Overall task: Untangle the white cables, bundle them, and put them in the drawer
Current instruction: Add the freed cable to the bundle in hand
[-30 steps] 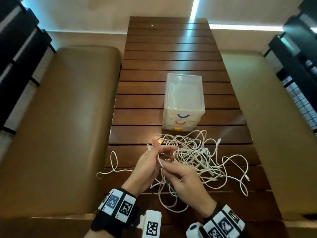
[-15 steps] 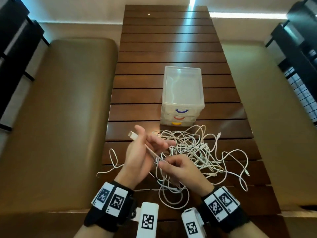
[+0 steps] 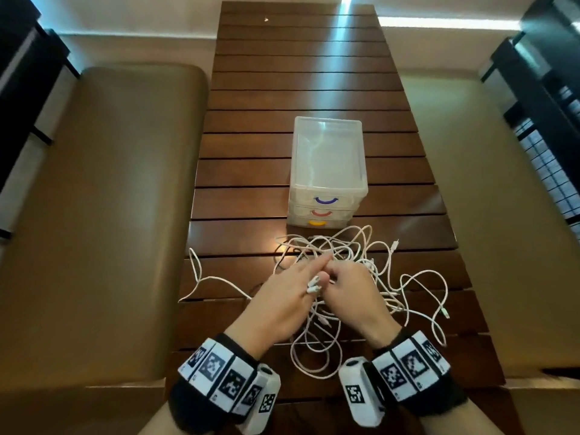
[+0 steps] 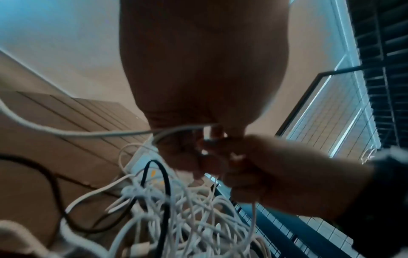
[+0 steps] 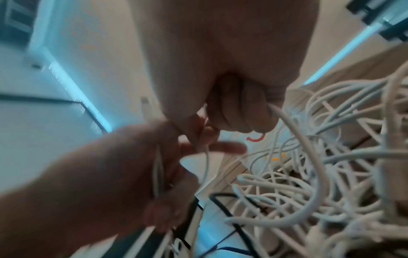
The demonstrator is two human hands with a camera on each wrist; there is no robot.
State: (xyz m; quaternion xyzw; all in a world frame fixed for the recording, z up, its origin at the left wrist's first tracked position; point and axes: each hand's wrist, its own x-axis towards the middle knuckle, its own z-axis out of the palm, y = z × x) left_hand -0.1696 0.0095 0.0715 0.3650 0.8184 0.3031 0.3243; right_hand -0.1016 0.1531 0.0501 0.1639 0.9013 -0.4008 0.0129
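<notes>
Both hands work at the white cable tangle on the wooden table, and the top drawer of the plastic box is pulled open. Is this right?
Not quite. The head view shows all three drawers of the plastic box closed. The rest holds: left hand and right hand work at the white cables on the wooden table.

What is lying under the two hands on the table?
The tangled white cables lie on the wooden table under the left hand and right hand. The strands directly beneath the palms are covered.

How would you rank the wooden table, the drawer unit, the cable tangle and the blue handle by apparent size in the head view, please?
1. wooden table
2. cable tangle
3. drawer unit
4. blue handle

The tangle lies nearer the camera, so its lead over the unit is unsure.
</notes>
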